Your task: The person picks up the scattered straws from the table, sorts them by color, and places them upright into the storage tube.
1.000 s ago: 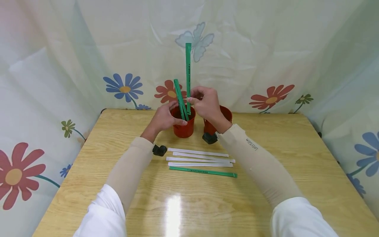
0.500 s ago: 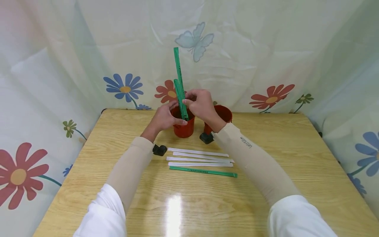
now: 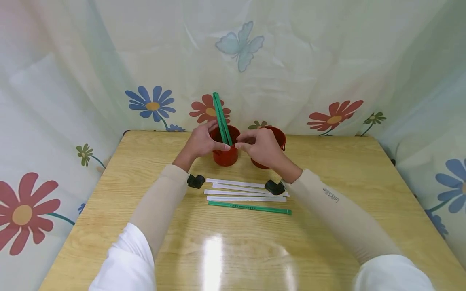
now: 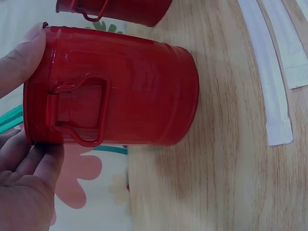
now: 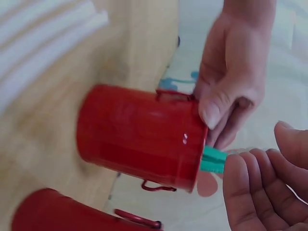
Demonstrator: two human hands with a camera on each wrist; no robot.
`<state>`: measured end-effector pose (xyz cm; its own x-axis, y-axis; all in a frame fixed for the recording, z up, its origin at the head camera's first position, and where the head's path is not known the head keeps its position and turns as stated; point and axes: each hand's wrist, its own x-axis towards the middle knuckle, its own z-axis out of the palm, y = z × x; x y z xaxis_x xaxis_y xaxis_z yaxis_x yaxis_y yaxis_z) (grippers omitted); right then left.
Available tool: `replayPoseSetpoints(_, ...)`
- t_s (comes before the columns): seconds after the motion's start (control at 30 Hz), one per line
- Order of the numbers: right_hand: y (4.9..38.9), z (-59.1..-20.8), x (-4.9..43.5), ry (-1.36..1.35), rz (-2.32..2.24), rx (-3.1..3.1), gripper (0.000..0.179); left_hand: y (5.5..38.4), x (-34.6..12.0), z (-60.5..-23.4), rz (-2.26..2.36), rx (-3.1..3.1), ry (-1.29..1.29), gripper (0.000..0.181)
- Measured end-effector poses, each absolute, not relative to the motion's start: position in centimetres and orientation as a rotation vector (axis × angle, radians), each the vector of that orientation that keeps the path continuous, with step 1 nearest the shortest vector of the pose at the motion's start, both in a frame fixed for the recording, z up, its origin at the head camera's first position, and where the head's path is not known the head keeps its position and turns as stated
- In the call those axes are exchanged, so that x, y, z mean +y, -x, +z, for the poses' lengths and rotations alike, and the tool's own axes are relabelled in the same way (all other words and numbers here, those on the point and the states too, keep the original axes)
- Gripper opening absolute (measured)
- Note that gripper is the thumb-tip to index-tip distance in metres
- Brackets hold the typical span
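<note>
At the back of the table, my left hand (image 3: 198,142) holds the rim of a red metal bucket (image 3: 225,158), thumb on one side and fingers on the other. Several green paper-wrapped straws (image 3: 221,115) lean upright inside it, tilted left. My right hand (image 3: 265,150) hovers just right of that rim, fingers loosely bent, with nothing between them. Behind it stands a second red bucket (image 3: 280,138), partly hidden by the hand. The left wrist view shows the held bucket (image 4: 139,91) with its wire handle folded against the side.
Several white paper-wrapped straws (image 3: 236,193) lie in rows on the wooden table (image 3: 164,242), in front of the buckets. One green wrapped straw (image 3: 251,207) lies nearest me. A flowered curtain (image 3: 309,60) hangs behind the table.
My right hand has lowered a green straw into the left bucket among the others, let go of it, and drawn away to the right. The left hand has stayed on the rim.
</note>
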<state>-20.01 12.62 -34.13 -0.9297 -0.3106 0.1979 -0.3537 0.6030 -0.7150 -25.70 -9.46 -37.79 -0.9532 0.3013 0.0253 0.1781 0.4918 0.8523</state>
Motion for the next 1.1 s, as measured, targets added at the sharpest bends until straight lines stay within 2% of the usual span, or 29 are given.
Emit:
replayPoseSetpoints(0.2, 16.3, -35.9, 14.7, -0.773, 1.204, -2.786, 0.012, 25.6, -9.5, -37.5, 1.456, 2.590, -0.383, 0.091)
replayPoseSetpoints(0.37, 13.0, -38.9, 16.3, -1.036, 0.869, -2.921, 0.003, 25.6, -9.5, -37.6, 1.478, 2.579, -0.361, 0.090)
replayPoseSetpoints(0.53, 10.7, -42.0, 17.1, -1.199, 0.509, -2.975, 0.030, 25.6, -9.4, -37.6, 1.469, 2.591, -0.351, 0.094)
replayPoseSetpoints(0.6, 10.2, -42.6, 17.1, -1.227, 0.389, -2.976, 0.034, 25.7, -9.3, -37.6, 1.473, 2.584, -0.343, 0.095)
replayPoseSetpoints(0.87, 9.8, -42.2, 16.3, -1.405, 0.076, -2.978, 0.024, 25.8, -9.4, -37.5, 1.448, 2.604, -0.342, 0.090)
replayPoseSetpoints(1.03, 9.9, -41.5, 16.5, -1.472, 0.320, -2.992, 0.037, 25.8, -9.4, -37.4, 1.443, 2.598, -0.344, 0.092)
replayPoseSetpoints(1.1, 10.0, -41.0, 16.8, -1.473, 0.476, -2.983, 0.036, 25.9, -9.4, -37.5, 1.445, 2.594, -0.345, 0.091)
